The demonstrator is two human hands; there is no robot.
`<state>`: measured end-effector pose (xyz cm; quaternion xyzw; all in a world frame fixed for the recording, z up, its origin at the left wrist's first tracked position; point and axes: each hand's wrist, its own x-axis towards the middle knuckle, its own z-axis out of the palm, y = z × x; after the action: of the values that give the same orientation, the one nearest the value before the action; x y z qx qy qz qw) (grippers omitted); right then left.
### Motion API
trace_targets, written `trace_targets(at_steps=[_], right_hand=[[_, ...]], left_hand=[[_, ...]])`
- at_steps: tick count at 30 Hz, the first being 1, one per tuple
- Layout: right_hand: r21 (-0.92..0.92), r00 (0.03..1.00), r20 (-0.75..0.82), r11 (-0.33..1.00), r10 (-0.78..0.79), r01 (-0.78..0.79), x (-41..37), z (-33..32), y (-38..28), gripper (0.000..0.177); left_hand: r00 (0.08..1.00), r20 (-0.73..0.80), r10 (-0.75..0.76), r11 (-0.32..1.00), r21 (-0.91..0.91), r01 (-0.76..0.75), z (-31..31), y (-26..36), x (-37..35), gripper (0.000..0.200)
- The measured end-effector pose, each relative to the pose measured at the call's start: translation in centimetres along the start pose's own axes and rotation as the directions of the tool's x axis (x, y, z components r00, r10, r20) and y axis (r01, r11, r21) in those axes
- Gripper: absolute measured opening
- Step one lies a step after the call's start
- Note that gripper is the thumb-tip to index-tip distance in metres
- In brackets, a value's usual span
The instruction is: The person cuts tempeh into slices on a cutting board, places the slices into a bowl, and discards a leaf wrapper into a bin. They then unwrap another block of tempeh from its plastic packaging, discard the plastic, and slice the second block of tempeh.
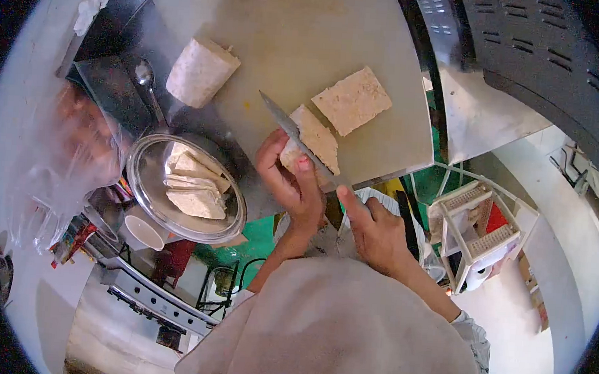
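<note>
My left hand (292,186) is closed around a pale, grainy piece of tempeh (318,139) near the cutting board's front edge. In my right hand (379,233) is the handle of a knife (282,119), its blade lying slantwise along the near side of that piece, close to my left thumb. A second flat piece of tempeh (353,101) rests just beyond, to the right. Farther left stands a thick, uncut chunk of tempeh (200,73). Several slices (199,193) lie in a round metal bowl (136,170) left of my hands.
The pale cutting board (309,30) stretches away in front of me. By the bowl are a spoon (155,99), a white cup (147,227) and a clear plastic bag (74,173). A whitish rack (482,225) stands at the right, below a grey vented panel (528,43).
</note>
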<state>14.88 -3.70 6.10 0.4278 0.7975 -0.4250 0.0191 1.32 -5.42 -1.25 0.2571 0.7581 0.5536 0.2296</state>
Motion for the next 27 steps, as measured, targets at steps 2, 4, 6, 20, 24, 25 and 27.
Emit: trace_targets(at_steps=[2, 4, 6, 20, 24, 25, 27], right_hand=[[0.007, 1.0, -0.016, 1.0, 0.006, -0.006, 0.0, 0.0, 0.1, 0.065], [0.052, 0.973, 0.18, 0.987, 0.142, -0.153, 0.0, -0.2, 0.2, 0.067], [0.036, 0.979, 0.148, 0.989, 0.137, -0.144, -0.2, 0.4, 0.4, 0.068], [0.106, 0.996, 0.056, 0.992, 0.068, -0.074, 0.3, 0.9, 0.9, 0.068], [0.061, 0.986, 0.116, 0.99, 0.116, -0.124, 0.9, 0.7, 0.7, 0.059], [0.046, 0.985, 0.114, 0.99, 0.13, -0.136, 1.0, 0.8, 0.6, 0.05], [0.061, 0.984, 0.122, 0.988, 0.132, -0.141, 1.1, 0.7, 0.8, 0.049]], left_hand=[[1.0, 0.002, -0.007, 1.0, 0.006, 0.007, 0.0, 0.3, 0.1, 0.037], [1.0, 0.012, 0.023, 0.996, 0.089, -0.024, 0.0, 0.7, 0.3, 0.037], [1.0, 0.011, 0.021, 1.0, 0.023, -0.021, 0.1, 0.2, 0.1, 0.037], [1.0, 0.001, 0.006, 0.998, -0.055, -0.006, 0.0, -0.2, 0.0, 0.036], [1.0, 0.008, 0.022, 0.999, -0.04, -0.022, 0.1, 0.0, 0.2, 0.037], [0.998, 0.023, 0.059, 0.998, -0.012, -0.059, 0.0, 0.0, 0.3, 0.037], [0.997, 0.024, 0.079, 0.997, -0.018, -0.079, 0.0, 0.0, 0.4, 0.038]])
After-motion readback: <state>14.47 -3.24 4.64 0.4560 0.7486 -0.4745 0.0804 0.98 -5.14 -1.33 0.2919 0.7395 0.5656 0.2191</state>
